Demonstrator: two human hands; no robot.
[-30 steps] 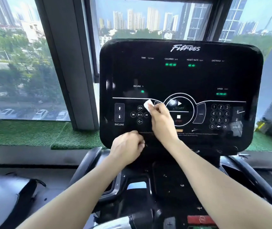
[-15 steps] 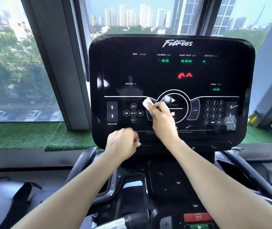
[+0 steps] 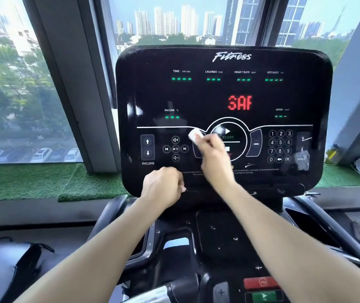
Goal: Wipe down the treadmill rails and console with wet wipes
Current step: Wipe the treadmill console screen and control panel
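**Wipe on the treadmill console, mid-panel**

While the red letters "SAF" (image 3: 239, 103) glow in the middle of the console (image 3: 222, 90), the right hand (image 3: 215, 158) is up on the panel pinching a small white wet wipe (image 3: 195, 134) between its fingertips. The wipe sits pressed on the glass just left of the round START button (image 3: 227, 134), right where the white curved line dips. That hand is a bit smeared with motion blur, so finger detail is hard to make out.

The left hand (image 3: 163, 186) is balled into a fist down at the console's lower edge, under the media buttons (image 3: 175, 148). Can't see anything inside it, looks like it's clenched on nothing.

Other stuff on the panel: incline arrows (image 3: 147, 147) far left, number keypad (image 3: 280, 146) on the right, green dashes along the top readouts. Below the console there's a red button (image 3: 262, 282) and a green one (image 3: 263, 295). Green fake turf (image 3: 43, 180) runs along the windowsill behind, and a dark bag (image 3: 10, 267) sits lower left.
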